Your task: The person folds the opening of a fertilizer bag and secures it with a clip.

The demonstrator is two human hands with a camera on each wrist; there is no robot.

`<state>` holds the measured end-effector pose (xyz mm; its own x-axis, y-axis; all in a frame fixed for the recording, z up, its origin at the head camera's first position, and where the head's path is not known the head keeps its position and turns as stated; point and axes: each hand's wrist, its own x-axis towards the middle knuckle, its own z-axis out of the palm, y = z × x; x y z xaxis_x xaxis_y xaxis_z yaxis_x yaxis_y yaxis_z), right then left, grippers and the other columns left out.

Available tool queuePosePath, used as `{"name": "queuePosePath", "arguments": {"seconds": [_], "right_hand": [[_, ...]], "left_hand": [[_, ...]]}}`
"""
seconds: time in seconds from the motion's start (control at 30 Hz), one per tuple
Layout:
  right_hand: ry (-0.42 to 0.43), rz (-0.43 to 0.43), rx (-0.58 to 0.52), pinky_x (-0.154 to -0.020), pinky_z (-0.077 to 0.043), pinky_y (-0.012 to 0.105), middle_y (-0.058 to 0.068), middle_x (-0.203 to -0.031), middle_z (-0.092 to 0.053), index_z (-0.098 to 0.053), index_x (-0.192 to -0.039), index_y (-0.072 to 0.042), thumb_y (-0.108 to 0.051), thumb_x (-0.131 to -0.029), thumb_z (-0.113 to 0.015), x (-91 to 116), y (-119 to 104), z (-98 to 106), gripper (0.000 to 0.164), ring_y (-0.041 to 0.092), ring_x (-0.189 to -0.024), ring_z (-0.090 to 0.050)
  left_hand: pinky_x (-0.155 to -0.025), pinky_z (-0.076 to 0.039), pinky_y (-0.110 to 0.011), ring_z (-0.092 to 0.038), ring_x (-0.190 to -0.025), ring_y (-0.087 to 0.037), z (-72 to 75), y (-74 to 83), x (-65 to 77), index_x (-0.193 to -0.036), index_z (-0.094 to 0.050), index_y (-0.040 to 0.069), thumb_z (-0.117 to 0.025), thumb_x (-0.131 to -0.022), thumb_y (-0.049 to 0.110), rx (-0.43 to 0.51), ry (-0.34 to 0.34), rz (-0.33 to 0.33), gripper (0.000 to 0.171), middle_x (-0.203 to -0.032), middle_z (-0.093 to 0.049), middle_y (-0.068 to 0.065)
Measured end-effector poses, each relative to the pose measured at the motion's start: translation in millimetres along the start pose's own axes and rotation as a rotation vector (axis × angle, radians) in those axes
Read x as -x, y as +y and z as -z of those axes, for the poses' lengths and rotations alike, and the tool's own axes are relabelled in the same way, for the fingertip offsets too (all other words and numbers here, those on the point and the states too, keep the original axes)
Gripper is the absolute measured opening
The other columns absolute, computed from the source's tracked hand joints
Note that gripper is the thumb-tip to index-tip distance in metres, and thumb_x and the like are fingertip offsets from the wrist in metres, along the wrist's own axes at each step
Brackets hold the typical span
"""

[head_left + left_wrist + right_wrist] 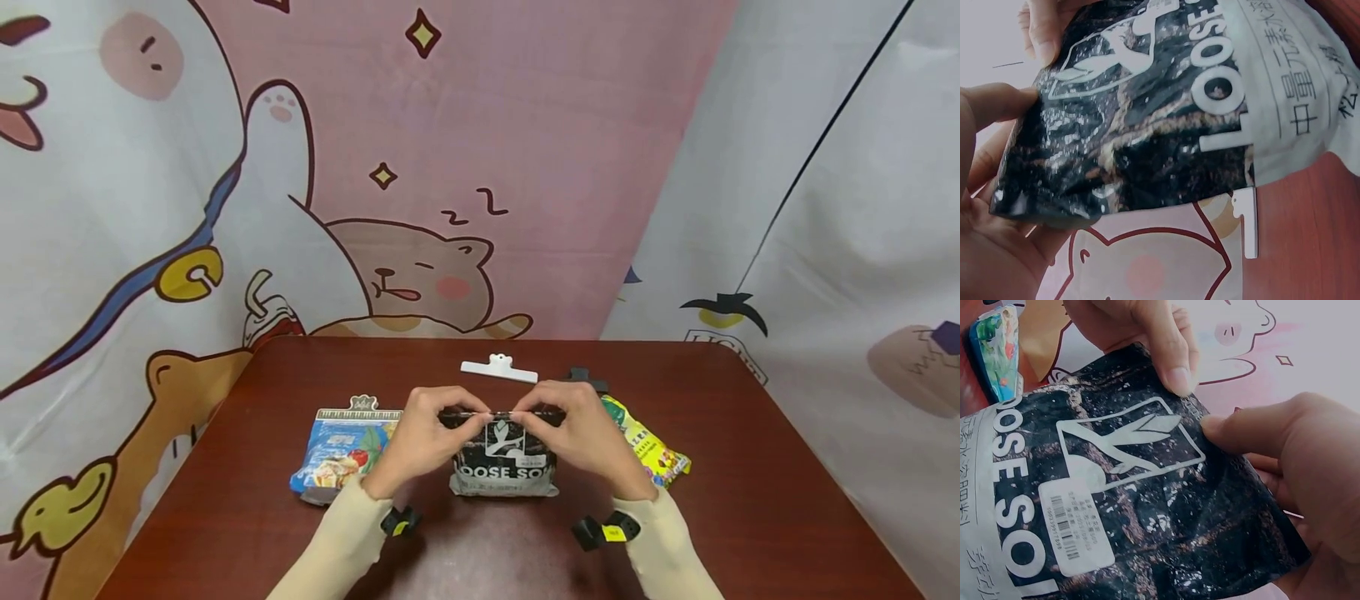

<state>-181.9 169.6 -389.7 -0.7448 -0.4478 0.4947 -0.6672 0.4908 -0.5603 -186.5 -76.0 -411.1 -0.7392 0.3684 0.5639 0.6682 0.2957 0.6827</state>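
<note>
A black and white plastic bag (504,454) printed with large white letters and a leaf drawing stands at the middle of the table. My left hand (432,433) pinches its top edge left of centre, thumb on the near face and fingers behind. On the other side of centre my right hand (581,429) pinches the same edge in the same way. The two thumb tips lie close together. In the right wrist view a white barcode label (1077,527) shows on the bag's front. The top edge looks folded over in the head view.
A blue food bag (341,454) with a wide clip (363,404) along its top lies left. Right, partly behind my right hand, is a yellow and green bag (652,450) beside a dark clip (587,379). A white clip (499,368) lies at the back of the brown table (247,517).
</note>
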Motion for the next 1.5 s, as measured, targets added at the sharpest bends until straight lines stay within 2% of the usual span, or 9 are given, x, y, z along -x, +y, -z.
{"name": "queuePosePath", "arguments": {"seconds": [0.17, 0.4, 0.57, 0.77, 1.0, 1.17, 1.3, 1.5], "right_hand": [[-0.019, -0.008, -0.048, -0.061, -0.055, 0.022, -0.015, -0.087, -0.071, -0.077, -0.095, -0.028, -0.02, -0.092, -0.079, 2, 5, 2, 0.008, 0.001, -0.068, -0.061], [0.006, 0.021, -0.057, -0.056, -0.052, 0.022, -0.014, -0.083, -0.07, -0.077, -0.093, -0.027, -0.018, -0.092, -0.078, 3, 7, 3, 0.009, 0.001, -0.064, -0.057], [0.023, 0.043, -0.069, -0.051, -0.047, 0.021, -0.013, -0.081, -0.07, -0.078, -0.091, -0.027, -0.017, -0.091, -0.079, 3, 5, 4, 0.01, 0.001, -0.06, -0.052], [-0.001, 0.021, -0.11, -0.054, -0.051, 0.023, -0.011, -0.083, -0.072, -0.079, -0.093, -0.026, -0.017, -0.091, -0.079, 2, 6, 5, 0.009, 0.002, -0.061, -0.056], [-0.032, -0.013, -0.092, -0.062, -0.057, 0.025, -0.012, -0.087, -0.074, -0.079, -0.095, -0.027, -0.019, -0.091, -0.079, 2, 8, 7, 0.009, 0.002, -0.069, -0.064], [-0.035, -0.051, -0.082, -0.065, -0.058, 0.026, -0.013, -0.089, -0.075, -0.079, -0.095, -0.028, -0.016, -0.09, -0.081, 4, 9, 9, 0.013, 0.003, -0.073, -0.066], [-0.038, -0.067, -0.07, -0.063, -0.057, 0.026, -0.014, -0.088, -0.074, -0.079, -0.094, -0.03, -0.019, -0.09, -0.081, 5, 9, 10, 0.012, 0.004, -0.072, -0.064], [-0.027, -0.036, -0.064, -0.057, -0.053, 0.025, -0.013, -0.086, -0.074, -0.079, -0.092, -0.028, -0.021, -0.091, -0.08, 4, 11, 11, 0.007, 0.004, -0.067, -0.059]], "left_hand": [[-0.063, -0.057, -0.024, -0.066, -0.071, -0.004, 3.2, -3.0, 1.4, -0.094, -0.079, 0.025, -0.076, -0.094, 0.018, 0.043, -0.02, 0.026, 0.007, -0.087, -0.076, 0.01], [-0.059, -0.055, -0.023, -0.064, -0.067, -0.003, 5.9, -4.9, 0.4, -0.094, -0.079, 0.021, -0.073, -0.096, 0.017, 0.036, -0.044, -0.024, 0.007, -0.085, -0.075, 0.008], [-0.058, -0.054, -0.025, -0.063, -0.067, -0.004, 5.6, -4.4, 0.5, -0.093, -0.08, 0.019, -0.073, -0.096, 0.018, 0.029, -0.031, -0.05, 0.007, -0.084, -0.075, 0.005], [-0.058, -0.054, -0.023, -0.064, -0.066, -0.005, 4.3, -3.4, 1.2, -0.093, -0.08, 0.019, -0.076, -0.093, 0.016, 0.054, -0.004, -0.029, 0.005, -0.085, -0.077, 0.003], [-0.062, -0.056, -0.023, -0.067, -0.07, -0.004, 8.0, -6.7, 2.1, -0.096, -0.08, 0.022, -0.076, -0.093, 0.013, 0.077, -0.037, 0.018, 0.011, -0.088, -0.078, 0.008], [-0.059, -0.054, -0.023, -0.065, -0.068, -0.004, 11.1, -10.4, 2.5, -0.094, -0.08, 0.024, -0.076, -0.092, 0.014, 0.059, -0.042, 0.026, 0.011, -0.087, -0.077, 0.009], [-0.056, -0.051, -0.022, -0.062, -0.066, -0.003, 11.9, -10.5, 2.9, -0.093, -0.08, 0.024, -0.075, -0.093, 0.013, 0.048, -0.039, 0.02, 0.012, -0.086, -0.077, 0.01], [-0.056, -0.049, -0.021, -0.062, -0.066, -0.004, 12.3, -8.5, 0.8, -0.092, -0.081, 0.023, -0.075, -0.092, 0.012, 0.051, -0.032, -0.001, 0.013, -0.085, -0.077, 0.009]]}}
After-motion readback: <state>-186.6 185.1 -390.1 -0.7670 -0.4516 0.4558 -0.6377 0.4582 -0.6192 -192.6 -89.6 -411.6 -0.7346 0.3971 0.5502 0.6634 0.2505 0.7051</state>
